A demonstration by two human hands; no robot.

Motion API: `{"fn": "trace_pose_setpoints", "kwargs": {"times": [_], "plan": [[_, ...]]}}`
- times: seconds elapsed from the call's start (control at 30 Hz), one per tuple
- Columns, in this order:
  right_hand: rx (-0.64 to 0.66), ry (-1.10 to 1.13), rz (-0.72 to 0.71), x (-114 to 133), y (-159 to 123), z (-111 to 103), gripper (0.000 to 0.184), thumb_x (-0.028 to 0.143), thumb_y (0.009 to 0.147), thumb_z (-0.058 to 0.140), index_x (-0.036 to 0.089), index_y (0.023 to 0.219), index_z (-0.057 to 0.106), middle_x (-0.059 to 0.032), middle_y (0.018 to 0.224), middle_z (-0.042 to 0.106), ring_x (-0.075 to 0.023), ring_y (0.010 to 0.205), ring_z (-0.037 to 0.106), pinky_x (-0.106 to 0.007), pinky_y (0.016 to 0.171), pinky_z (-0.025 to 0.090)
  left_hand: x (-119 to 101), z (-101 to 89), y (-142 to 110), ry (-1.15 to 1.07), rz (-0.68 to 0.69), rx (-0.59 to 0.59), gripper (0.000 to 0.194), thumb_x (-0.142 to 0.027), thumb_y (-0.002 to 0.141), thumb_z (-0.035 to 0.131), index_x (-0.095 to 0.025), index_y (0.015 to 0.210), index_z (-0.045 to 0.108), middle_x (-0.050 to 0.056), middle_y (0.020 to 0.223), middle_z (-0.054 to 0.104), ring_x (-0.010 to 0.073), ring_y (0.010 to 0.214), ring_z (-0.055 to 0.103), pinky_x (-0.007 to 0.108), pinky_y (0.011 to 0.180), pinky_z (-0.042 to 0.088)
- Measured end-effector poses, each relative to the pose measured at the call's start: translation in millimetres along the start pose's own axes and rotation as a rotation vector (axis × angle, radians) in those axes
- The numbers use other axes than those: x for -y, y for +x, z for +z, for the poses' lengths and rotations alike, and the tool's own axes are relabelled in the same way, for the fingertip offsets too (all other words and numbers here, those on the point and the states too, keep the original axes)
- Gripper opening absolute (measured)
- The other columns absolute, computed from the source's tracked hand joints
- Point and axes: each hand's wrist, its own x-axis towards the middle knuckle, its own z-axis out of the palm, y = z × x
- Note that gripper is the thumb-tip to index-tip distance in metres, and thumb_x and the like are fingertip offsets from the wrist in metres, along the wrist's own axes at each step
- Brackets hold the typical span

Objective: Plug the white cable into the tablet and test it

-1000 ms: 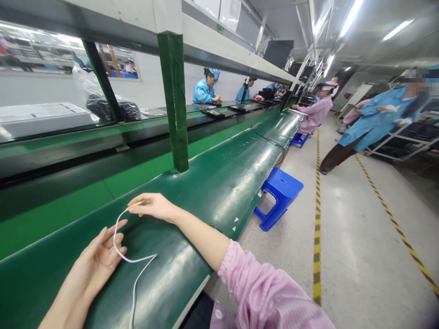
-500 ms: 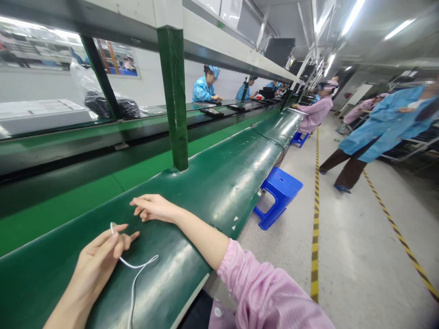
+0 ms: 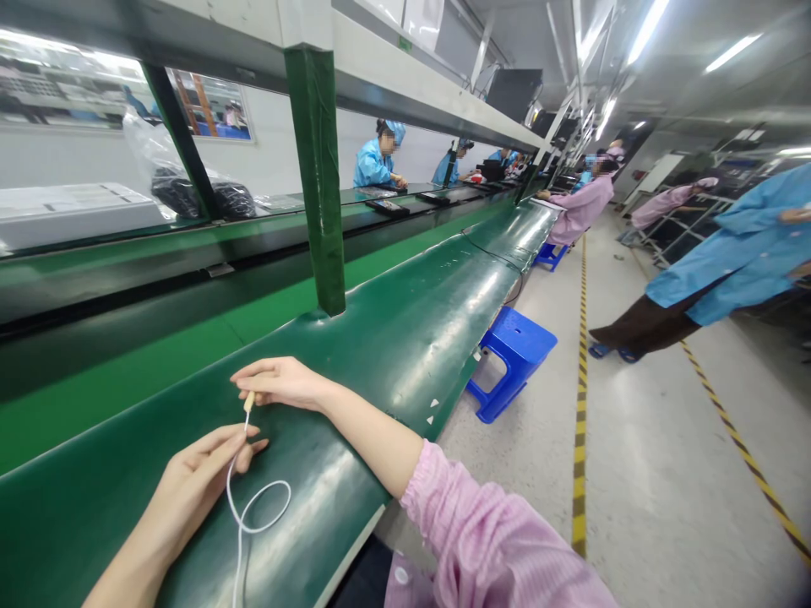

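Observation:
A thin white cable runs up from the bottom of the view, makes a loose loop over the green work surface and ends in a small cream-yellow plug. My left hand pinches the cable just below that end between thumb and fingers. Above it, my right hand has its fingertips closed on the plug, whose tip they hide. Between the two hands a short length of cable stands nearly straight.
A green post rises from the bench's far side, beside the conveyor belt. On the right stands a blue stool near a striped floor line. A person in a blue coat is in the aisle; other people sit farther along.
The cable's plug end has come up between my hands, and my right fingers have closed on it. My left hand has shifted slightly right. The person in blue has moved right.

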Motion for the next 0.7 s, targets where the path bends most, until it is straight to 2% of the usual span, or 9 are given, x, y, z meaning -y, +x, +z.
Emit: {"fn": "trace_pose_setpoints", "kwargs": {"times": [0.07,0.17,0.33,0.47,0.6,0.7], "plan": [[-0.022,0.064,-0.034,-0.5,1.0,-0.4,0.015,-0.001,0.083,0.068,0.012,0.076,0.07,-0.0016,0.066,0.065,-0.0068,0.059,0.058,-0.014,0.06,0.046,-0.1,-0.8,0.9,-0.013,0.001,0.028,0.045,-0.048,0.042,0.088,-0.016,0.07,0.074,-0.001,0.055,0.059,0.0139,0.057,0.055,0.038,0.102,0.05],[-0.016,0.109,-0.065,0.3,-0.2,0.1,0.018,-0.005,0.08,0.068,0.013,0.077,0.07,-0.0013,0.07,0.066,-0.0076,0.064,0.061,-0.016,0.067,0.049,0.7,-1.6,0.9,-0.06,0.057,0.065,0.039,-0.049,0.053,0.085,-0.017,0.07,0.072,0.0,0.059,0.061,0.0132,0.056,0.054,0.039,0.099,0.053],[0.127,0.012,-0.057,1.9,-4.8,1.3,0.02,-0.003,0.083,0.063,0.014,0.086,0.072,-0.0017,0.078,0.069,-0.0097,0.075,0.065,-0.018,0.077,0.051,4.1,-6.8,9.3,-0.14,-0.01,0.029,0.053,-0.057,0.054,0.082,-0.015,0.082,0.07,0.002,0.061,0.063,0.0174,0.064,0.061,0.039,0.091,0.058],[0.206,-0.066,-0.062,1.0,-5.3,0.0,0.021,-0.003,0.081,0.065,0.015,0.089,0.073,-0.0013,0.081,0.07,-0.0114,0.082,0.067,-0.02,0.085,0.051,3.1,-3.5,9.2,-0.15,-0.021,-0.031,0.049,-0.054,0.056,0.083,-0.015,0.082,0.068,0.001,0.063,0.064,0.0147,0.062,0.061,0.037,0.09,0.059],[0.157,-0.048,-0.063,-0.2,-3.9,0.3,0.02,-0.003,0.08,0.067,0.016,0.082,0.073,-0.0002,0.079,0.069,-0.0106,0.078,0.065,-0.019,0.083,0.05,-2.4,8.9,-4.1,-0.12,0.057,-0.066,0.046,-0.052,0.056,0.084,-0.017,0.083,0.07,-0.005,0.055,0.056,0.0071,0.05,0.05,0.031,0.092,0.058],[0.094,-0.086,-0.034,0.6,-3.2,1.6,0.02,-0.002,0.081,0.067,0.016,0.072,0.072,0.001,0.075,0.067,-0.0085,0.069,0.062,-0.017,0.074,0.05,-5.2,13.0,-8.2,-0.081,0.03,-0.07,0.053,-0.055,0.046,0.088,-0.018,0.08,0.071,-0.008,0.045,0.047,0.0062,0.044,0.044,0.025,0.09,0.057]]}}
